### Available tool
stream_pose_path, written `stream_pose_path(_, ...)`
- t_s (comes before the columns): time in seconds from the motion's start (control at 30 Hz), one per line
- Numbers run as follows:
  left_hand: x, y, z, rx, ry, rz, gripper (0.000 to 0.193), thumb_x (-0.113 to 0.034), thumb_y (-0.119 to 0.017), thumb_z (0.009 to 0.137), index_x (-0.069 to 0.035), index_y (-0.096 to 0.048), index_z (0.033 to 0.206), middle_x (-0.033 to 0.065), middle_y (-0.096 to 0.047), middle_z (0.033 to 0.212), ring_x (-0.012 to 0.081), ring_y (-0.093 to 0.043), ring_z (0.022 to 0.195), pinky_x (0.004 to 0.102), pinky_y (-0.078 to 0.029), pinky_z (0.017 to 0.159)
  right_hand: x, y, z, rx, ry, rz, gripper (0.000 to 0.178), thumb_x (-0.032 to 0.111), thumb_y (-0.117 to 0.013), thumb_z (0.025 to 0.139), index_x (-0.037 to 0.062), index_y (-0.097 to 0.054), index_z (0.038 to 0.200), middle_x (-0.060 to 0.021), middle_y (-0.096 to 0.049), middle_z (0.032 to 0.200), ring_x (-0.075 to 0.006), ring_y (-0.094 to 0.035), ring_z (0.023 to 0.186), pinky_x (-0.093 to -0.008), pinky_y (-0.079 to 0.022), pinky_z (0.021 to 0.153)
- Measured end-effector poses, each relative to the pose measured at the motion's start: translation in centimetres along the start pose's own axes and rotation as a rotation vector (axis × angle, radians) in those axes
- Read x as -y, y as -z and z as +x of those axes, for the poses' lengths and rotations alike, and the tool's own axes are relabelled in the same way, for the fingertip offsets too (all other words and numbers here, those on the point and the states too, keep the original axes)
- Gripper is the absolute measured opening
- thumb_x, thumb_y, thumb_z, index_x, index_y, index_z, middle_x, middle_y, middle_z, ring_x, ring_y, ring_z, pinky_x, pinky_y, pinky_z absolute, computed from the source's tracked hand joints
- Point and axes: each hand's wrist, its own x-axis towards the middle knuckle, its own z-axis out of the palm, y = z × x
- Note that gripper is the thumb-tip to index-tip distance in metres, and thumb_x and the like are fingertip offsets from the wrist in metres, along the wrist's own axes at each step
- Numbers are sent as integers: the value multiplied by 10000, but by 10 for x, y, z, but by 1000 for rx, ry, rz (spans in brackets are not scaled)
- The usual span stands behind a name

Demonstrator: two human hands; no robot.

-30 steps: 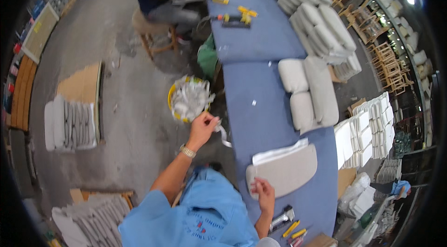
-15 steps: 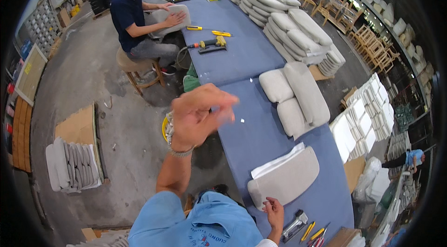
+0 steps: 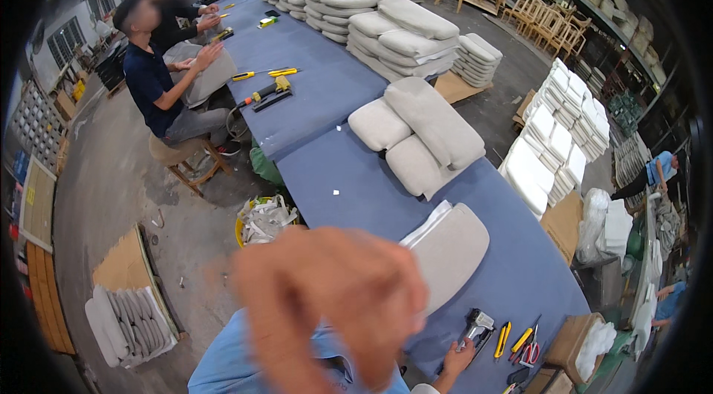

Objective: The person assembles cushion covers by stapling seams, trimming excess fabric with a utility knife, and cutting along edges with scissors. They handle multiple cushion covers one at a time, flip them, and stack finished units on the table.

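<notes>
My left hand [image 3: 327, 297] is raised close in front of me, badly smeared by motion. Its fingers bend downward, but whether they hold anything cannot be made out. At the table's near part, my right hand [image 3: 455, 358] has its fingers curled on the near end of a silver-and-black staple gun [image 3: 479, 325], which lies on the blue tabletop. Just left of the staple gun lies a grey padded cushion [image 3: 451, 254] with a white layer [image 3: 428, 222] showing along its far left edge. My left hand hides part of that cushion.
Cutters [image 3: 503, 340] and red-handled pliers [image 3: 529, 354] lie right of the staple gun. Grey cushions [image 3: 423, 130] and taller stacks [image 3: 405, 30] stand farther along the blue table [image 3: 312, 149]. A scrap-filled yellow bin [image 3: 239, 230] stands left. Two co-workers [image 3: 152, 86] sit at the far left side.
My right hand has moved from the cushion's near edge onto the staple gun. My left hand has come closer and lower in view. The whole view has shifted.
</notes>
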Motion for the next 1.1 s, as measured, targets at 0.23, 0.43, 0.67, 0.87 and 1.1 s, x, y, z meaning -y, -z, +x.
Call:
stream_pose_path(0.23, 71, -86, -1, -81, -13, -342, 322, -309, -815, 907, 12, -796, 926, 113, -732, 894, 218, -662, 758, 368, -519, 715, -22, -15, 9, -38, 8, -101, 488, 96, -832, 677, 95, -636, 1124, -188, -573, 1147, -419, -557, 1111, -505, -435, 974)
stream_pose_path(0.43, 54, -116, 12, -95, 157, -185, 113, -145, -753, 928, -48, -757, 871, 47, -689, 830, 205, -653, 733, 359, -506, 716, -50, -39, 29, -47, 155, -99, 442, 92, -782, 696, 103, -632, 1112, -184, -620, 1069, -423, -595, 1051, -516, -460, 907)
stream_pose_path(0.67, 56, -159, 9, -110, 131, -132, 156, -174, -798, 899, -23, -763, 886, 67, -703, 859, 206, -652, 724, 365, -495, 696, -33, 11, 23, 21, 75, -124, 395, 6, -685, 772, 142, -631, 1140, -141, -615, 1197, -396, -574, 1125, -528, -425, 936)
stream_pose_path(0.87, 66, -192, 10, -59, 241, -202, 184, -194, -782, 920, -27, -753, 848, 57, -686, 823, 210, -643, 704, 377, -494, 689, -52, -3, 30, -33, 94, -58, 392, 13, -682, 781, 179, -632, 1132, -89, -616, 1214, -363, -563, 1149, -505, -405, 971)
stream_pose_path(1.1, 85, -211, -8, 251, 403, -385, 129, -96, -774, 880, -48, -688, 797, 56, -651, 828, 240, -640, 734, 377, -478, 698, -32, -1, 24, -95, 50, -20, 367, 33, -685, 785, 186, -636, 1115, -102, -608, 1216, -345, -549, 1177, -498, -392, 1012)
